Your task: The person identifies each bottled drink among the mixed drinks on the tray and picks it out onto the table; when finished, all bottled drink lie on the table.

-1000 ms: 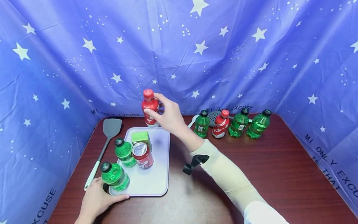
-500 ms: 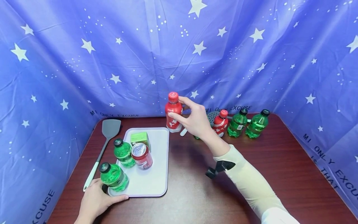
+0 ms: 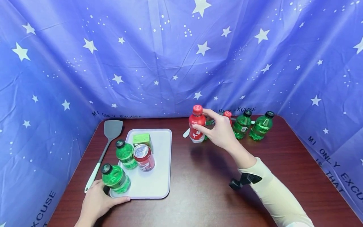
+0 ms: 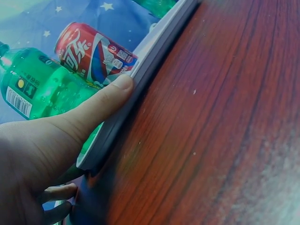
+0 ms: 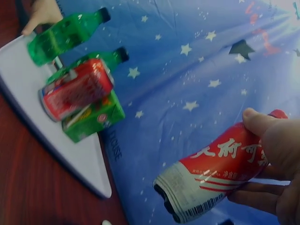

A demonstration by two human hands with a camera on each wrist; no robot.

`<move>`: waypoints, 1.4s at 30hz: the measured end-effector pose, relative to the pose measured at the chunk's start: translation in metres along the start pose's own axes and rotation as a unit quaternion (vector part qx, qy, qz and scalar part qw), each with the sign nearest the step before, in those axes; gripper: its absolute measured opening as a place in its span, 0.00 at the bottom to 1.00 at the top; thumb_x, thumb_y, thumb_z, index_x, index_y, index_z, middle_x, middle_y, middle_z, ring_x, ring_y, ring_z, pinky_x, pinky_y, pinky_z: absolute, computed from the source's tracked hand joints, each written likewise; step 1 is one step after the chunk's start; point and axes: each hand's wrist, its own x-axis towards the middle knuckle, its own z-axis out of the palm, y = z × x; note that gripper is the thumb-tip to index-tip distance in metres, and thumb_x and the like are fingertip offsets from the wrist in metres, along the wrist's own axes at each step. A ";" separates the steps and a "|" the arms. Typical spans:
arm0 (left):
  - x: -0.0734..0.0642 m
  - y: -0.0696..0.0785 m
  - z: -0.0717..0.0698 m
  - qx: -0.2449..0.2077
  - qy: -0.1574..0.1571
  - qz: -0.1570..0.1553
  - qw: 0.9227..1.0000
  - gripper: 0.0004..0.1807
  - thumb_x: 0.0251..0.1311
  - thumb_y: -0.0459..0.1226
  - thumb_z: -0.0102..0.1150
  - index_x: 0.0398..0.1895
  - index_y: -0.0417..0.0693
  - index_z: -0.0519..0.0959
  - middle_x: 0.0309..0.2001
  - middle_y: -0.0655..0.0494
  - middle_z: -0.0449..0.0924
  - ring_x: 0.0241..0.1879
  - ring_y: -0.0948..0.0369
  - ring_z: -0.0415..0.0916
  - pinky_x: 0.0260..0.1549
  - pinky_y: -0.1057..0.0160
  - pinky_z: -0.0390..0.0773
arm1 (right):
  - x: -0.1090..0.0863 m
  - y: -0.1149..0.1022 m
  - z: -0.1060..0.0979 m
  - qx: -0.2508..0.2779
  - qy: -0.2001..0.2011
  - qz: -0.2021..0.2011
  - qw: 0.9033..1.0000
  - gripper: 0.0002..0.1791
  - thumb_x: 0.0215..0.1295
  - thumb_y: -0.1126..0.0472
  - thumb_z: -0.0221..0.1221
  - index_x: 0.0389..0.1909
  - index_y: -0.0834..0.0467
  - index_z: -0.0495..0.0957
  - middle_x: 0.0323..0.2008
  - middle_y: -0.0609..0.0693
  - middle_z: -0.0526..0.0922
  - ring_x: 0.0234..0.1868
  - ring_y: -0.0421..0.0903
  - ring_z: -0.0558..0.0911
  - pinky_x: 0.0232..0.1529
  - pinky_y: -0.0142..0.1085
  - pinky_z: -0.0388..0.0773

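My right hand grips a red cola bottle round its upper body, thumb on the near side. The bottle is upright in the head view, raised above the table, with its shadow below. Its white base and label show in the right wrist view. My left hand holds the near left corner of the pale tray, its thumb along the rim. On the tray stand two green soda bottles, a red cola can and a green box.
Behind the right hand stand a second red bottle, mostly hidden, and green bottles, one nearly covered. A pale utensil handle pokes out there. A grey spatula lies left of the tray. A starry curtain surrounds the table.
My right hand has carried the red cola bottle from behind the tray to the right and nearer, lowering it in front of a green bottle. The left hand and tray have stayed put.
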 end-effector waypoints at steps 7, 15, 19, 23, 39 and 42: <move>0.002 -0.001 0.003 -0.012 0.013 0.010 1.000 0.58 0.22 0.72 0.85 0.53 0.37 0.85 0.47 0.40 0.89 0.57 0.40 0.79 0.54 0.33 0.80 | -0.013 0.017 -0.007 0.001 0.002 -0.008 1.000 0.30 0.56 0.57 0.81 0.60 0.53 0.84 0.49 0.50 0.92 0.42 0.46 0.92 0.42 0.35 0.89; 0.001 0.001 0.004 -0.012 0.006 0.000 1.000 0.61 0.22 0.74 0.84 0.54 0.36 0.85 0.48 0.39 0.89 0.58 0.40 0.78 0.55 0.33 0.80 | -0.033 0.036 -0.013 -0.025 -0.006 0.011 1.000 0.28 0.57 0.58 0.80 0.59 0.54 0.84 0.48 0.51 0.92 0.38 0.46 0.91 0.41 0.35 0.88; 0.000 0.000 0.002 -0.011 0.006 0.000 1.000 0.60 0.22 0.73 0.84 0.54 0.36 0.85 0.48 0.39 0.88 0.58 0.40 0.78 0.55 0.33 0.80 | -0.042 0.045 -0.012 -0.028 -0.014 0.026 0.999 0.27 0.58 0.58 0.80 0.58 0.54 0.83 0.49 0.52 0.92 0.40 0.47 0.91 0.41 0.46 0.90; -0.001 -0.001 0.000 -0.010 0.009 0.001 1.000 0.60 0.22 0.73 0.84 0.54 0.36 0.85 0.47 0.39 0.89 0.58 0.40 0.79 0.55 0.33 0.80 | -0.049 0.052 -0.010 -0.026 -0.022 0.044 0.998 0.26 0.58 0.59 0.79 0.56 0.54 0.82 0.49 0.54 0.92 0.41 0.48 0.91 0.39 0.48 0.90; -0.001 -0.001 0.001 -0.011 0.008 0.002 1.000 0.59 0.23 0.73 0.84 0.54 0.38 0.85 0.48 0.39 0.89 0.58 0.40 0.78 0.54 0.33 0.80 | -0.064 0.065 -0.003 0.001 -0.054 0.064 0.997 0.26 0.59 0.60 0.78 0.57 0.55 0.80 0.50 0.54 0.91 0.45 0.51 0.93 0.45 0.53 0.90; -0.001 -0.001 0.001 -0.012 0.009 0.002 1.000 0.59 0.23 0.73 0.84 0.54 0.38 0.85 0.48 0.39 0.89 0.58 0.40 0.79 0.54 0.33 0.80 | -0.064 0.064 -0.002 0.002 -0.057 0.066 0.996 0.27 0.59 0.60 0.78 0.58 0.55 0.80 0.51 0.53 0.90 0.46 0.52 0.93 0.47 0.53 0.90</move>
